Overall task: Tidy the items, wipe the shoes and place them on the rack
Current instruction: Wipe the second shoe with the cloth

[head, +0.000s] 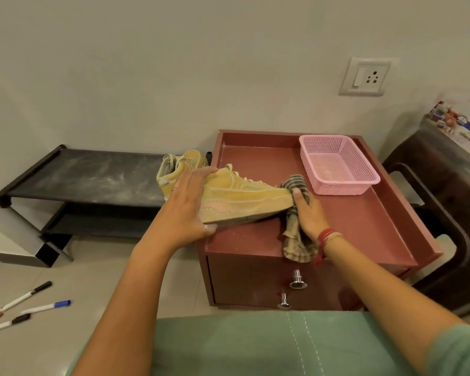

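Observation:
A tan suede sneaker lies tilted on the left edge of the maroon cabinet top. My left hand grips its heel end, thumb under the sole. My right hand holds a striped brown cloth against the shoe's toe. The second tan sneaker stands on the right end of the black rack's top shelf, partly hidden behind the first.
A pink plastic basket sits at the back right of the cabinet top. Several marker pens lie on the floor at the left. A dark chair stands right of the cabinet. A wall socket is above.

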Motion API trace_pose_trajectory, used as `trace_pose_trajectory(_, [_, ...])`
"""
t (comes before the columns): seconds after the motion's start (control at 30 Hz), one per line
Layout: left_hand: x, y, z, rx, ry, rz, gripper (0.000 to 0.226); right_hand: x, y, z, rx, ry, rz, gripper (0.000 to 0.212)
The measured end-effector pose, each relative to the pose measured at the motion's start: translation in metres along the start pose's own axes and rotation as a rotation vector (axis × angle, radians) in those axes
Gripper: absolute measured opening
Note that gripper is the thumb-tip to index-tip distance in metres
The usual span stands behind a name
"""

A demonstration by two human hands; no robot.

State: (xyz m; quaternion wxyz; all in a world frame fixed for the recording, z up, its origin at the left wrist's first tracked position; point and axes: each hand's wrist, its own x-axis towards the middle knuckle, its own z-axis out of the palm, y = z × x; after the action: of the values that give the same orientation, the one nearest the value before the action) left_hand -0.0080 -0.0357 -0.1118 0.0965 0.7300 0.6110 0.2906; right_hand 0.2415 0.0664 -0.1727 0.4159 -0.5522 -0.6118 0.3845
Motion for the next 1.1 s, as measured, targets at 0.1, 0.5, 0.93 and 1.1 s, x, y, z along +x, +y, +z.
trace_pose_trajectory(0.1, [-0.002, -0.004, -0.004, -0.012, -0.054, -0.018, 0.099, -0.008, -0.019, -0.002, -0.108, 0.159, -0.107, 0.038])
trace_pose_trajectory(0.5, [-0.006, -0.002, -0.010, -0.207, -0.014, -0.048, 0.115, -0.077, -0.047, 0.080, -0.835, -0.166, -0.947, 0.053])
trace_pose_trajectory(0.93, [-0.001, 0.008, -0.001, 0.194, 0.065, 0.085, 0.098, -0.017, 0.017, 0.006, -0.167, -0.168, -0.064, 0.070])
trace_pose_trajectory(1.1, [-0.004, 0.007, 0.004, 0.227, 0.018, 0.047, 0.100, -0.013, -0.005, 0.018, 0.044, 0.028, -0.118, 0.047])
